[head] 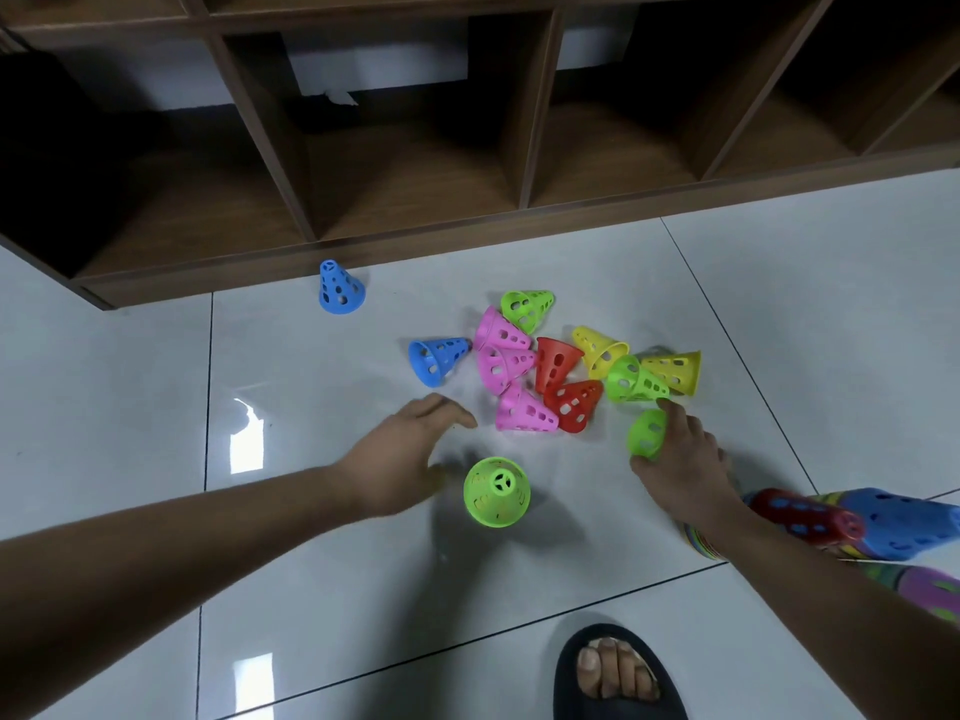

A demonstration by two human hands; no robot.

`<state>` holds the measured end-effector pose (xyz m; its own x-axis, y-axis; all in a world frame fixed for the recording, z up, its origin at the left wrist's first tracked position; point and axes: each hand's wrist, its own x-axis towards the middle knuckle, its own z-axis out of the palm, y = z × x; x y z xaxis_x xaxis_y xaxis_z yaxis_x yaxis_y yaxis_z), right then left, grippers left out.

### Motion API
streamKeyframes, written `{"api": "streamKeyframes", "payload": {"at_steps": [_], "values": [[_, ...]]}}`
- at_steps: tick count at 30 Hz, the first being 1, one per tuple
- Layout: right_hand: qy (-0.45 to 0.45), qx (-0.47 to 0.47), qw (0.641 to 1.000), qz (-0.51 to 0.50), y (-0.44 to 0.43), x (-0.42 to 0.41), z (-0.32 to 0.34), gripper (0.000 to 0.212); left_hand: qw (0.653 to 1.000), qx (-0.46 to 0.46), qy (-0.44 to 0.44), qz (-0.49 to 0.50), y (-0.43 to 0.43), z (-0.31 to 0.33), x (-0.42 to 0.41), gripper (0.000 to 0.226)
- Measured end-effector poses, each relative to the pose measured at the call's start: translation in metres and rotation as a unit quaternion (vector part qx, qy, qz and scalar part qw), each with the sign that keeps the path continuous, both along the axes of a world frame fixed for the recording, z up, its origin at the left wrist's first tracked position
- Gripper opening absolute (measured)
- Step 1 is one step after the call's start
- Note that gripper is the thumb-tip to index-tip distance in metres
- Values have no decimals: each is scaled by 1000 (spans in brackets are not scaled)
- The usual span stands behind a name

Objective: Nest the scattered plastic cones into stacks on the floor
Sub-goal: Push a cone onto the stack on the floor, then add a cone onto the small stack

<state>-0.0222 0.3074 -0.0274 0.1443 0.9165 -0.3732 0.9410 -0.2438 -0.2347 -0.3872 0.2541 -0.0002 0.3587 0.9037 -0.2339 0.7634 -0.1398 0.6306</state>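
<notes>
The right hand (680, 459) curls round a green cone (645, 432) at the near edge of the scattered pile (550, 363) on the tiled floor (779, 304).
The left hand (408, 449) is spread loosely and holds nothing, just left of a pink cone (524, 412). An upright green cone (497, 492) stands between the hands. A nested stack (831, 522) lies on its side by the right forearm, and a lone blue cone (340, 288) stands near the wooden shelf (415, 236).

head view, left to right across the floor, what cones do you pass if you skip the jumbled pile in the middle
upright blue cone → blue cone on its side → upright green cone → green cone gripped by the right hand → nested stack lying at the far right
</notes>
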Motion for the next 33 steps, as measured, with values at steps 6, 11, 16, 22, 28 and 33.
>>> {"api": "streamKeyframes", "payload": {"at_steps": [6,11,16,22,28,33], "values": [[-35,23,992,122,-28,-3,-14,90,987,114,96,65,53,0,-11,65],[-34,10,985,168,-45,-5,-15,91,977,77,198,32,76,-11,-25,68],[111,3,983,145,-52,-23,13,82,975,46,200,86,69,-16,-38,44],[174,-1,970,172,-64,-49,63,83,962,-18,262,69,51,-21,-55,53],[164,3,954,249,-70,-58,91,74,981,-11,161,107,34,-16,-63,58],[158,31,938,307,-71,-65,108,51,989,56,-1,134,14,18,-41,38]]}}
